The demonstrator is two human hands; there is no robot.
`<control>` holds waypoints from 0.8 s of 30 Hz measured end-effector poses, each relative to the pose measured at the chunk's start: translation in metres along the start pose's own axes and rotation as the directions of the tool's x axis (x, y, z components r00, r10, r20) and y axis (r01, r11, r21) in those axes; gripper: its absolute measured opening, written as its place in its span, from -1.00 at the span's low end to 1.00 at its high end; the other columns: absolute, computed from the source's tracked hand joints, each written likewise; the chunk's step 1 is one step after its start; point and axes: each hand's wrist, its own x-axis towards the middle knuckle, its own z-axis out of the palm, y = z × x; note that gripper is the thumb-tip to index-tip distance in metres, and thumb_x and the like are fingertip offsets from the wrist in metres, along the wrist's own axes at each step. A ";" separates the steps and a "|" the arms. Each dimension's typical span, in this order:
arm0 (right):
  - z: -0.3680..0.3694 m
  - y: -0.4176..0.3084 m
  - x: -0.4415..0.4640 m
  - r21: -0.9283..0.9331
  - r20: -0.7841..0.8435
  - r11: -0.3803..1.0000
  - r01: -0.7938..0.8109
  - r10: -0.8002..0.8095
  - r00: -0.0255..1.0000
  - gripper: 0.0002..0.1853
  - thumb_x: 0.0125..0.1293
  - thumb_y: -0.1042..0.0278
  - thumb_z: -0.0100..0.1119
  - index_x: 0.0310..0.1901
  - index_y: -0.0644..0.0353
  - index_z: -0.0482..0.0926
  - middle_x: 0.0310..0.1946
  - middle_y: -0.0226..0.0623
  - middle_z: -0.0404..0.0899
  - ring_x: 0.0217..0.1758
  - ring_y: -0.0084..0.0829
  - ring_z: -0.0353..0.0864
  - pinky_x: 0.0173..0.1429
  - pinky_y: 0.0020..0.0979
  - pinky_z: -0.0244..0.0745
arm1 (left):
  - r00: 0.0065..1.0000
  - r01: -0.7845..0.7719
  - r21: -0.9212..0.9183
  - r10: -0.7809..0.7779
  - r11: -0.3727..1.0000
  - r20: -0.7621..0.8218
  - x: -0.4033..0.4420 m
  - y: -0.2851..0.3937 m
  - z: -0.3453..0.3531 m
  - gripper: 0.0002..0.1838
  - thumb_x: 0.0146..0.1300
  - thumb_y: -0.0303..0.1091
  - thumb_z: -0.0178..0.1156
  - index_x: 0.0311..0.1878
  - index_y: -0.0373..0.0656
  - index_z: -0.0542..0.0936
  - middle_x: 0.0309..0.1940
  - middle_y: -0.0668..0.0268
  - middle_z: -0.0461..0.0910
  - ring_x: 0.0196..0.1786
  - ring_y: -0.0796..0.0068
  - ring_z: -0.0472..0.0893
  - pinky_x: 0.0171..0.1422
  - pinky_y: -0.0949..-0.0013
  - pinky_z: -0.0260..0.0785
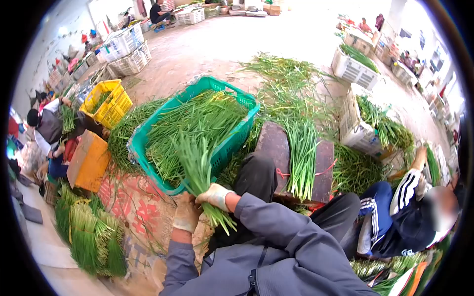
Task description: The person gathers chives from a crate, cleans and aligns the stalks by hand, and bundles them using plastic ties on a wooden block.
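A bunch of long green chives (195, 165) is held upright at a slant in front of my knees, leaf ends up and pale stem ends down. My right hand (216, 196), in a pale work glove, is closed around its lower stems. Against the left side of the same stems is my left hand (186, 217), also gloved; its fingers are partly hidden but look closed on them. Just beyond both hands stands a green plastic crate (234, 140) heaped with loose chives (177, 130). A sorted bundle (302, 160) lies across a dark wooden board (272, 148) with a red string.
Loose chives (284, 74) cover the floor ahead. Tied bundles (94, 237) stand at lower left. A yellow crate (111, 108) and an orange box (91, 163) are near a co-worker at left. Another person (395, 217) sits close at right, by a white crate (353, 123).
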 end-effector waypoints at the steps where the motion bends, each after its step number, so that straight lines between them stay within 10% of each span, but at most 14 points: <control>1: 0.011 -0.023 -0.033 -0.050 -0.033 0.999 -0.014 0.012 0.999 -0.53 -0.11 0.17 0.50 -0.24 0.42 0.72 -0.34 -0.06 0.73 -0.30 -0.24 0.72 -0.13 -0.29 0.60 | 0.999 -0.043 0.185 0.043 0.982 0.005 -0.001 -0.005 -0.003 -0.46 0.24 -0.10 0.29 0.24 -0.12 0.53 -0.02 0.19 0.68 0.12 0.16 0.59 0.21 0.20 0.45; 2: 0.024 -0.030 -0.049 -0.120 -0.010 0.991 -0.056 0.055 0.998 -0.46 -0.13 0.15 0.51 -0.20 0.47 0.70 -0.29 -0.02 0.72 -0.25 -0.20 0.72 -0.09 -0.29 0.60 | 0.968 0.220 -0.595 -0.249 0.773 0.035 -0.007 -0.007 0.003 -0.37 0.23 0.03 0.32 0.29 -0.11 0.50 0.04 0.22 0.67 0.14 0.18 0.60 0.23 0.19 0.46; 3: 0.033 -0.031 -0.056 -0.195 0.014 0.976 -0.091 0.096 0.995 -0.39 -0.16 0.13 0.53 -0.15 0.51 0.67 -0.25 0.02 0.72 -0.21 -0.17 0.73 -0.06 -0.29 0.60 | 0.870 0.284 -0.959 -0.422 0.007 0.255 -0.010 0.001 0.001 -0.27 0.22 0.15 0.36 0.34 -0.09 0.47 0.09 0.25 0.66 0.15 0.19 0.61 0.24 0.17 0.48; 4: 0.046 -0.031 -0.061 -0.370 -0.005 0.926 -0.070 0.073 0.997 -0.23 -0.17 0.10 0.54 -0.02 0.62 0.55 -0.13 0.13 0.67 -0.09 -0.10 0.72 0.01 -0.28 0.59 | 0.897 0.328 -0.931 -0.363 0.163 0.252 -0.012 0.004 -0.004 -0.08 0.09 0.38 0.34 0.36 -0.11 0.45 0.17 0.18 0.62 0.14 0.16 0.63 0.25 0.08 0.50; 9: 0.067 -0.011 -0.075 -0.547 0.048 0.834 0.070 -0.052 0.997 -0.04 -0.05 0.07 0.46 0.16 0.78 0.25 -0.19 0.25 0.65 -0.06 0.05 0.71 0.03 -0.22 0.60 | 0.961 0.180 -0.981 -0.226 0.065 0.162 -0.018 0.027 -0.026 -0.06 0.07 0.28 0.43 0.34 -0.24 0.43 0.16 0.07 0.59 0.14 0.09 0.62 0.34 0.01 0.45; 17: 0.076 -0.053 -0.124 -0.613 0.017 0.735 0.290 -0.355 0.935 -0.16 0.01 0.20 0.45 0.25 0.43 0.24 0.01 0.31 0.55 0.04 0.15 0.64 0.04 -0.05 0.59 | 0.988 -0.066 -0.998 -0.143 -0.017 -0.063 -0.018 0.070 -0.071 -0.13 0.02 -0.06 0.54 0.35 -0.24 0.41 0.00 0.23 0.63 -0.17 0.27 0.65 -0.05 0.19 0.58; 20: 0.064 -0.076 -0.125 -0.603 -0.033 0.638 0.479 -0.620 0.784 -0.05 -0.04 0.21 0.50 0.34 0.36 0.16 0.07 0.30 0.48 0.22 0.15 0.49 0.23 -0.02 0.46 | 0.948 -0.315 -0.891 0.057 0.327 -0.314 0.006 0.101 -0.098 -0.01 -0.04 -0.12 0.58 0.44 -0.23 0.30 -0.02 0.21 0.60 -0.17 0.33 0.62 -0.06 0.25 0.56; 24: 0.006 -0.127 -0.131 -0.621 -0.120 0.488 0.613 -0.832 0.541 0.10 -0.13 0.13 0.56 0.41 0.37 0.14 0.11 0.26 0.46 0.20 0.18 0.47 0.32 -0.07 0.38 | 0.875 -0.463 -0.764 0.371 0.450 -0.311 0.056 0.174 -0.105 -0.03 0.02 -0.12 0.47 0.46 -0.31 0.25 0.13 0.15 0.55 0.15 0.29 0.56 0.25 0.18 0.46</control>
